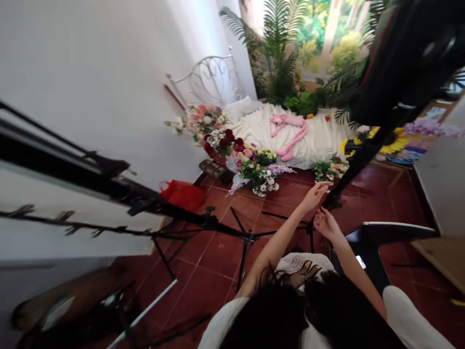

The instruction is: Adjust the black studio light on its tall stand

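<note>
My left hand (315, 195) reaches forward beside the slanting black pole of a light stand (358, 167). Its fingers are stretched out at the pole; whether they touch it I cannot tell. Just below and nearer to me is my right hand (326, 224), with its fingers curled in. Anything in those fingers is too small to make out. Both hands are above the stand's spread legs (311, 235). A large dark lamp head or similar bulky part (395, 63) fills the upper right, at the top of the pole.
Another black stand (181, 213) slants in from the left. Ahead, a draped white bed (319, 138) bears a pink plush toy (290, 131), with flower bunches (254, 169) in front. A red bag (185, 194) lies by the wall. A dark chair (374, 261) holds a phone (361, 262).
</note>
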### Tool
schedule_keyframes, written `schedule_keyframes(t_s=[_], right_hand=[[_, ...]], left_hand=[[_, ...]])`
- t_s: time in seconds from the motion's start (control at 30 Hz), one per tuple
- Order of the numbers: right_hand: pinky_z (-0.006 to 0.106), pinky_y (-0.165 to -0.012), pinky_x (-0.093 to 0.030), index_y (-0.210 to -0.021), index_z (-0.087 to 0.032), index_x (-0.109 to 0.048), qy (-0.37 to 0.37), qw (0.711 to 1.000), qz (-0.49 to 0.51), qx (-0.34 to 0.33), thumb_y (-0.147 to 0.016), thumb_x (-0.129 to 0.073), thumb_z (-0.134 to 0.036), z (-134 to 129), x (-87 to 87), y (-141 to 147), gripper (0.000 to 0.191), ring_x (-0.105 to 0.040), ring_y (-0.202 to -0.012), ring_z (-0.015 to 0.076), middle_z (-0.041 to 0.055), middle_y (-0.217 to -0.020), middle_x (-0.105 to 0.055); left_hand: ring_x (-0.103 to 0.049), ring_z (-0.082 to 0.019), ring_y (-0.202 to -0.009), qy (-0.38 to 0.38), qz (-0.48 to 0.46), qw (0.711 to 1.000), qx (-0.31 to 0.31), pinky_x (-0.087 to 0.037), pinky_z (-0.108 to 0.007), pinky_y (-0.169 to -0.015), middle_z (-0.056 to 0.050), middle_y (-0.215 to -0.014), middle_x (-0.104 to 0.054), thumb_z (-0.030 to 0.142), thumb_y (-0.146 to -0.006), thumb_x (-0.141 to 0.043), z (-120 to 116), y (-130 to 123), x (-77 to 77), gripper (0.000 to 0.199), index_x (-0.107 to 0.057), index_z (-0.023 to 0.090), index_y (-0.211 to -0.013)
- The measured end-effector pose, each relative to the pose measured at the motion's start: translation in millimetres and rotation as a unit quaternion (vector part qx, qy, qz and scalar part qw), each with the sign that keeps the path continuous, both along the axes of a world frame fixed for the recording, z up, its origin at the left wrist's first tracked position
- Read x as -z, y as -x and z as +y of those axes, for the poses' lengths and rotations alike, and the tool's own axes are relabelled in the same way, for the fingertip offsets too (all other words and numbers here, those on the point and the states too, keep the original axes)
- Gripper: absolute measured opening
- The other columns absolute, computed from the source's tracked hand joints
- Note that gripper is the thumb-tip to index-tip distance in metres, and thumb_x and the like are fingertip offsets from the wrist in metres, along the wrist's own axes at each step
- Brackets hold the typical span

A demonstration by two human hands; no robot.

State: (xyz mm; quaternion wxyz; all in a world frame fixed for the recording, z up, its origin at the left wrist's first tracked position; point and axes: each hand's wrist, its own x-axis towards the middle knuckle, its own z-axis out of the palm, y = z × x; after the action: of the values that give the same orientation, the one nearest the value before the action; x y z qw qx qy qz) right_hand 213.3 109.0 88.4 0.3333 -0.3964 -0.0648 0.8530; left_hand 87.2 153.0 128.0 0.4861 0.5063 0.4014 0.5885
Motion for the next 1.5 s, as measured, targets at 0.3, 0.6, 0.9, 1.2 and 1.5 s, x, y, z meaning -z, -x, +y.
schedule_keyframes(t_s=[0.3,0.6,0.9,1.2,1.5], right_hand=[[0.023,-0.066,-0.060,-0.108,-0.019,-0.063,0.058,0.975,0.203,0.062,-0.098,-0.054,-0.031,1.5,-28.1,-43.5,0.019,-0.070,-0.072,0.0115,0.0029,-0.089,-0.075],[0.016,-0.049,-0.051,-0.090,-0.021,-0.059,0.035,0.947,0.271,0.168,-0.100,-0.052,-0.027,4.8,-45.4,-15.2,0.014,-0.056,-0.057,0.0077,-0.0022,-0.072,-0.064],[0.015,-0.049,-0.049,-0.094,-0.020,-0.058,0.034,0.950,0.287,0.119,-0.100,-0.054,-0.034,-14.1,-44.4,-27.2,0.015,-0.052,-0.054,0.0074,-0.0050,-0.066,-0.058],[0.013,-0.044,-0.043,-0.079,-0.021,-0.053,-0.012,0.968,0.230,0.100,-0.090,-0.067,-0.033,-5.9,-48.9,-26.9,0.021,-0.046,-0.051,0.0060,-0.0066,-0.060,-0.051],[0.011,-0.040,-0.041,-0.077,-0.021,-0.050,0.072,0.947,0.288,0.125,-0.092,-0.061,-0.028,-0.8,-51.9,-27.5,0.021,-0.043,-0.047,0.0053,-0.0077,-0.055,-0.044]], left_hand=[[-0.065,-0.018,-0.088,0.040,-0.010,0.999,0.019,-0.050,-0.030,-0.085,-0.007,-0.087,-0.073,0.072,-0.086,-0.051,24.9,-48.7,-11.4,0.061,-0.073,0.015,-0.090],[-0.061,-0.014,-0.078,0.027,-0.036,0.999,0.011,-0.049,-0.026,-0.074,-0.007,-0.088,-0.072,0.080,-0.079,-0.053,23.0,-49.3,0.2,0.069,-0.071,0.015,-0.089],[-0.062,-0.016,-0.082,0.028,-0.020,0.999,-0.002,-0.049,-0.028,-0.077,-0.007,-0.089,-0.072,0.085,-0.076,-0.048,25.7,-51.6,4.6,0.072,-0.070,0.017,-0.086],[-0.064,-0.016,-0.083,0.042,-0.039,0.998,-0.021,-0.049,-0.027,-0.079,-0.007,-0.088,-0.072,0.081,-0.079,-0.050,23.7,-56.1,6.2,0.066,-0.070,0.018,-0.087],[-0.063,-0.015,-0.079,0.028,-0.025,0.999,-0.021,-0.049,-0.027,-0.074,-0.008,-0.088,-0.073,0.084,-0.077,-0.049,23.6,-55.7,3.4,0.071,-0.069,0.017,-0.088]])
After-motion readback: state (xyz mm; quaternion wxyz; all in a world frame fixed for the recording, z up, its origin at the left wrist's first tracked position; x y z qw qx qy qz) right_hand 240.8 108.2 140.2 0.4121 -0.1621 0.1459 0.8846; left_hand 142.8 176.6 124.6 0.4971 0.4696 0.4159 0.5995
